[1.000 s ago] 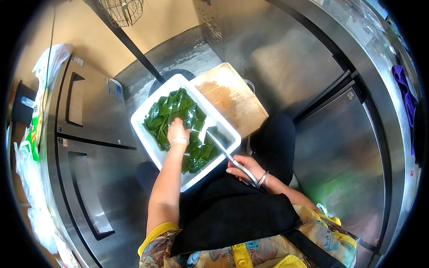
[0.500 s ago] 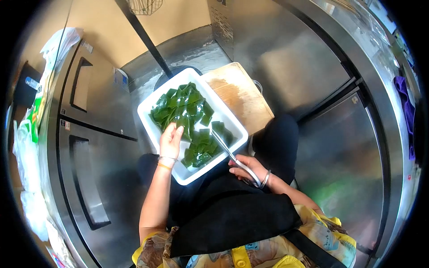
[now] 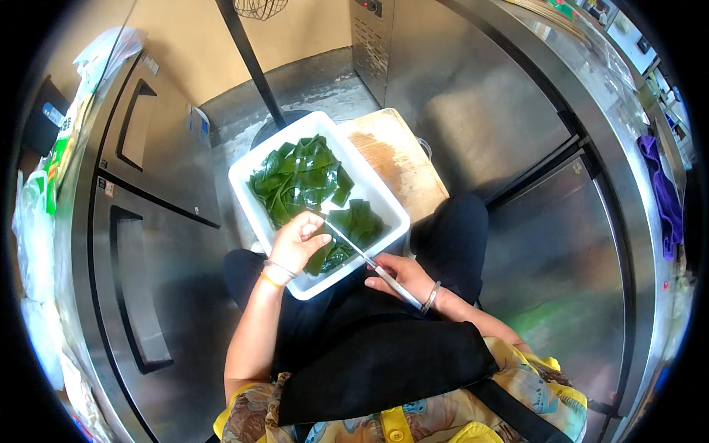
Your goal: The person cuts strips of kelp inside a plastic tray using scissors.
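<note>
A white label [image 3: 151, 64] on the steel cabinet [image 3: 173, 140], upper left, carries print too small to read. Mid-frame, a white tub [image 3: 373, 184] holds glossy dark-green leafy pieces [image 3: 299, 173], flat and overlapping. The right hand [image 3: 405, 275] grips a long metal tool [image 3: 351, 243]; the left hand's [image 3: 295, 247] grip is narrow near its tip, contents impossible to tell.

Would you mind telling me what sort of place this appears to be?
Probably a commercial kitchen: large steel cabinets stand on both sides, and a white tub holds green, leaf-like pieces near a wooden board.
</note>
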A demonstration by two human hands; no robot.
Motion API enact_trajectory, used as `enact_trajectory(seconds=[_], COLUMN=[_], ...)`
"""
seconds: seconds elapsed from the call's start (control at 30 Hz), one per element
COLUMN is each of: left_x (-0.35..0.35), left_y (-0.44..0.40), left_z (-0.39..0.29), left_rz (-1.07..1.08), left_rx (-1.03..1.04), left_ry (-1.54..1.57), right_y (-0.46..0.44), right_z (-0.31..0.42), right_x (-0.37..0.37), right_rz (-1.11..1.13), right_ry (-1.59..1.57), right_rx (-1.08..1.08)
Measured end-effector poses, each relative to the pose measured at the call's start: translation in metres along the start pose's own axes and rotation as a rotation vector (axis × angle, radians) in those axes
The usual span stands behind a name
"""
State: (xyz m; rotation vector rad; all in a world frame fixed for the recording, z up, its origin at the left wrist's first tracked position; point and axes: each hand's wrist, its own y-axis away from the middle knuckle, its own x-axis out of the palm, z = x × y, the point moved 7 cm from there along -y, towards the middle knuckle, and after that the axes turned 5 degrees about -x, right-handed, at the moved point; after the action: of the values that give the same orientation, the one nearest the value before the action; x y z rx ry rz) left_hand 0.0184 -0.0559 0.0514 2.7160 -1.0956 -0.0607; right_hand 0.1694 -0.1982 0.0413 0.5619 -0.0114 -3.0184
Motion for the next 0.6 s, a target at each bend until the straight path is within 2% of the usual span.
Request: enact_trajectory(seconds=[0.1,0.17,0.43,0.6], left_x=[0.004,0.001,0.007,0.003], left_y=[0.002,0.001,0.003,0.001], left_z=[0.002,0.01,0.003,0.004], left_rz=[0.005,-0.065,-0.103,-0.156], left_rx=[-0.016,0.018,0.042,0.057], left_ry=[-0.077,-0.07,-0.203,-0.257], right_y=[-0.001,-0.001,0.004,0.008], right_z=[0.013,0.014,0.001,0.0], right_x=[-0.002,-0.001,-0.001,-0.004], right_rz=[0.023,0.014,-0.036,-0.028], right_ry=[0.107,0.11,0.063,0.199], right_rx=[-0.015,-0.021,-0.031,-0.031])
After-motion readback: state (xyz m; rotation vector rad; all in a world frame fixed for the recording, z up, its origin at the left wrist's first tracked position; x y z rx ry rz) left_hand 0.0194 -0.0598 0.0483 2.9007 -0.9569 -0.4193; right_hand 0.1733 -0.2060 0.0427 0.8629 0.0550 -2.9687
